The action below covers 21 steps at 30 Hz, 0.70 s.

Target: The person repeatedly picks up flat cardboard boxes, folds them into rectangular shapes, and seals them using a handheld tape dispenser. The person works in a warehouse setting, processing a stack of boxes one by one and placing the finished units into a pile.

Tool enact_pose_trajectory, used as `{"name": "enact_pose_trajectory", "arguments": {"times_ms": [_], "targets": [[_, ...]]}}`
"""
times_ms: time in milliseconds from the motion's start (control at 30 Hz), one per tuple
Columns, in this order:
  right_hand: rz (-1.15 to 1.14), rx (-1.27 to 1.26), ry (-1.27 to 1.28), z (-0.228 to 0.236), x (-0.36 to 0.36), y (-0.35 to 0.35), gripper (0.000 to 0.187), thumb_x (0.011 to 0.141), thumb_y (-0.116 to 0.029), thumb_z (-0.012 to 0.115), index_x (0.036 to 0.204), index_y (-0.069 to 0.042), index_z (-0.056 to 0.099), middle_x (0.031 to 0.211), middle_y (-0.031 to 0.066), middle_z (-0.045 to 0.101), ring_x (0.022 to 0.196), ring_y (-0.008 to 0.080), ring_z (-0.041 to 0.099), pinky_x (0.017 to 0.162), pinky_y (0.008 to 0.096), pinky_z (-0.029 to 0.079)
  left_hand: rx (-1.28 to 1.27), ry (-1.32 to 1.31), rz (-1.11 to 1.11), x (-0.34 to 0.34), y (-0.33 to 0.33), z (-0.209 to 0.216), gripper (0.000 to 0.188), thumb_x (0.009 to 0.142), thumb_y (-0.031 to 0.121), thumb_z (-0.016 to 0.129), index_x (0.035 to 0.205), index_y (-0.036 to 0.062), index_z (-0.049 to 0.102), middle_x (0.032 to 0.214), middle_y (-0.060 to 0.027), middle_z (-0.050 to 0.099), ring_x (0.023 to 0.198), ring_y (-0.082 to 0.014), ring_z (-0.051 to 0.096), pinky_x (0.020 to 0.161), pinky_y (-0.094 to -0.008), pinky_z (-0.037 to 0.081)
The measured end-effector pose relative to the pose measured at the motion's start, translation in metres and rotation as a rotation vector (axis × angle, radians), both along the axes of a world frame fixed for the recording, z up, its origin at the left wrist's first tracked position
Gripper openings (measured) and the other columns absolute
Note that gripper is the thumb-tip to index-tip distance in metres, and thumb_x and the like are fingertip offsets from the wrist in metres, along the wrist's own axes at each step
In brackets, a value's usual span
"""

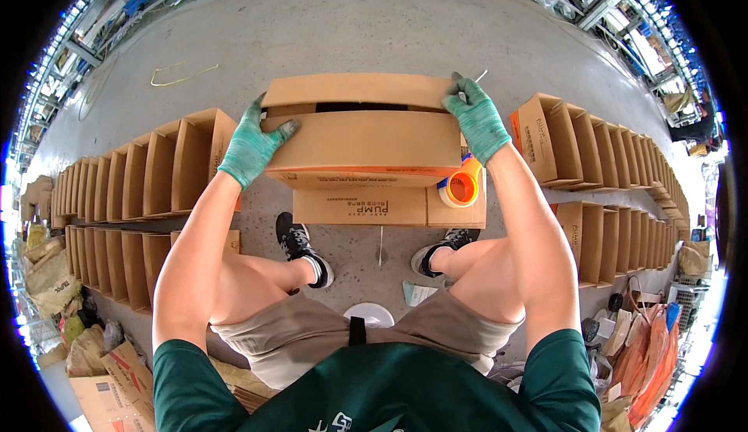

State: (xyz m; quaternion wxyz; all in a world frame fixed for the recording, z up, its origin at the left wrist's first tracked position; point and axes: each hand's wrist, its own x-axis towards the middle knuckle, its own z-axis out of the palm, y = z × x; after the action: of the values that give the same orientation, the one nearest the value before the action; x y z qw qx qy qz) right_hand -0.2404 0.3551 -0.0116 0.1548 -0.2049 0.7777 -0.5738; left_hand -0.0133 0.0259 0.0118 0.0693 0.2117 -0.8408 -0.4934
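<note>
In front of me is a brown cardboard box (362,140) with long top flaps. A narrow dark gap runs between its near flap and the far flap (358,91). My left hand (255,145), in a green glove, grips the box's left end, thumb over the near flap and fingers at the far corner. At the right end, my gloved right hand (477,120) holds the far flap's corner between thumb and fingers. The box rests over another cardboard box (358,208). An orange and yellow tape dispenser (461,186) sits on that lower box, below my right wrist.
Rows of open cardboard boxes stand on the floor at left (148,171) and right (584,144). Orange plastic sheeting (654,358) and clutter lie at the lower right, sacks (51,276) at the lower left. A white round seat (370,314) shows between my legs.
</note>
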Motion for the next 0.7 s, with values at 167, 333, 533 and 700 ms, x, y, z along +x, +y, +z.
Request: {"name": "enact_pose_trajectory", "arguments": {"times_ms": [167,333,533,700], "targets": [[-0.004,0.132,0.233,-0.011,0.011,-0.006,0.041,0.095,-0.023,0.063,0.136,-0.019,0.056,0.141,0.0116,0.050,0.115,0.0196,0.058,0.101,0.0285,0.043,-0.051,0.332,0.034,0.005,0.004,-0.014,0.065,0.097,0.034,0.065,0.152,0.0185,0.034,0.145,-0.0128,0.046,0.134,-0.0229,0.042,0.114,-0.0402,0.035],[-0.014,0.283,0.150,0.011,0.032,-0.011,0.043,0.094,-0.030,0.064,0.136,-0.024,0.056,0.160,0.0063,0.034,0.137,0.0254,0.047,0.111,0.0327,0.038,0.220,0.163,0.170,0.003,0.002,-0.018,0.055,0.104,0.040,0.051,0.153,0.0210,0.034,0.145,-0.0070,0.046,0.132,-0.0198,0.040,0.114,-0.0338,0.030],[0.016,0.270,0.247,0.011,0.033,-0.012,0.046,0.094,-0.026,0.067,0.138,-0.021,0.055,0.161,0.0134,0.028,0.141,0.0313,0.042,0.112,0.0356,0.038,0.305,0.106,0.164,-0.003,0.000,-0.019,0.048,0.107,0.027,0.046,0.153,0.0187,0.038,0.152,-0.0047,0.042,0.139,-0.0173,0.038,0.117,-0.0307,0.026],[0.046,0.230,0.215,0.015,0.041,-0.017,0.050,0.095,-0.022,0.067,0.141,-0.016,0.050,0.163,0.0201,0.018,0.147,0.0351,0.028,0.115,0.0386,0.034,0.173,0.145,0.101,0.000,-0.005,-0.028,0.048,0.106,0.017,0.045,0.154,0.0145,0.036,0.159,-0.0040,0.035,0.145,-0.0170,0.032,0.120,-0.0295,0.022]]}}
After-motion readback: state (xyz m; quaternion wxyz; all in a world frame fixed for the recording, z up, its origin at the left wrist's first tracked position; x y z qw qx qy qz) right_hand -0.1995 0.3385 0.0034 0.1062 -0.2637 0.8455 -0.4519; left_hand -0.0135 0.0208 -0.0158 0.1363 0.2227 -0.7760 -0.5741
